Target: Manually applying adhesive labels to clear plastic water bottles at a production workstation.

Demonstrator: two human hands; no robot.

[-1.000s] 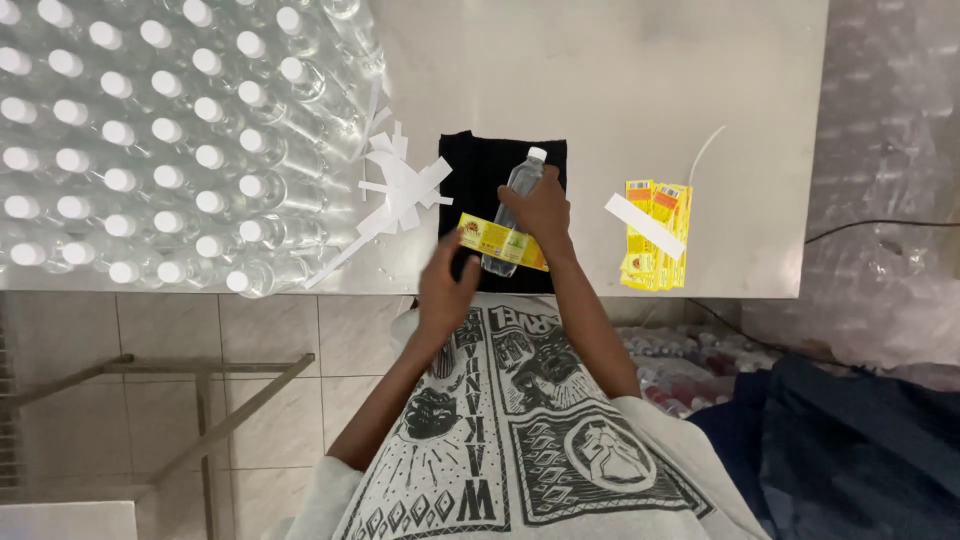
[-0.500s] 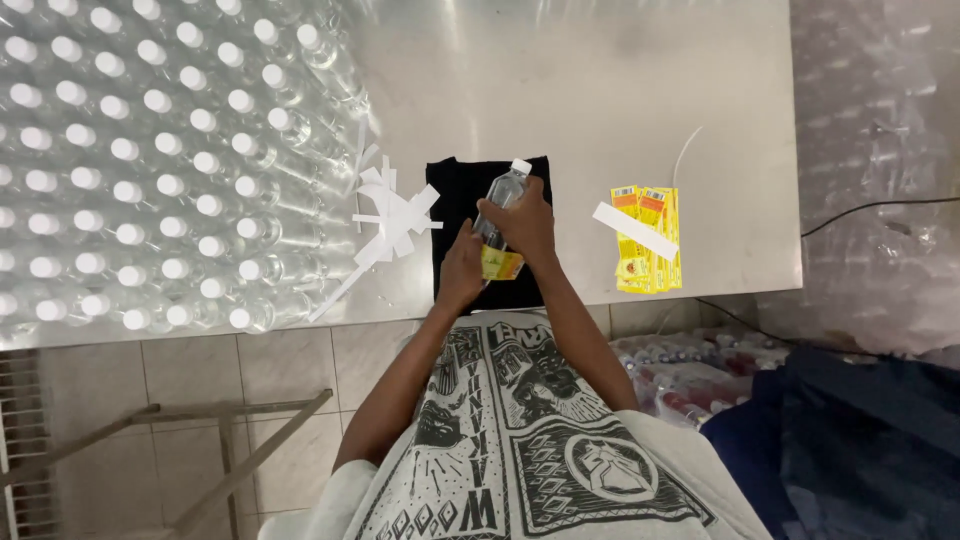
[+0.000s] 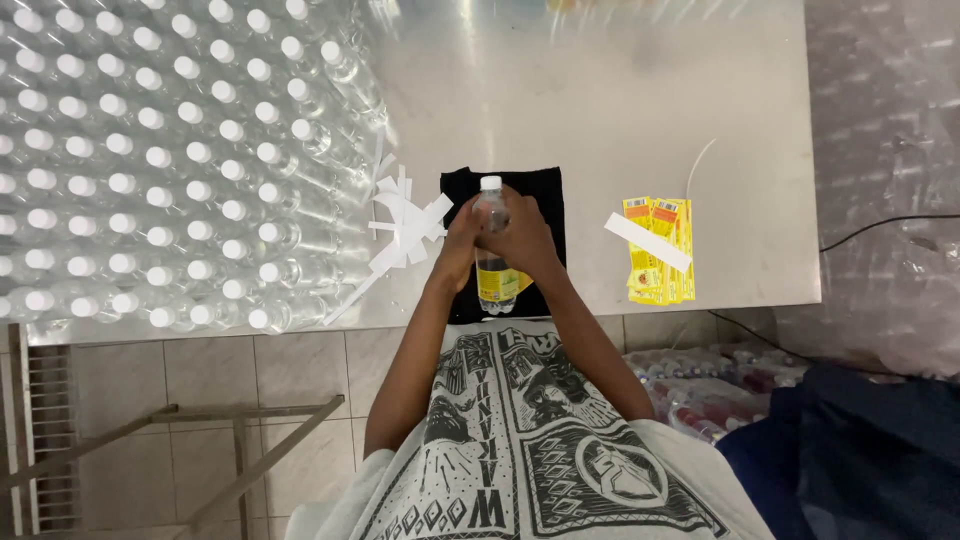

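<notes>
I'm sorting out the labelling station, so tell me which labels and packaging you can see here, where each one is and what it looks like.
Label on the held bottle: yellow band round the lower part of a clear, white-capped bottle, between left hand and right hand.
Stack of labels: yellow rectangles with red accents, right of the black mat.
Backing strips: white paper scraps, left of the mat.
White strip: lying diagonally across the yellow stack.
</notes>
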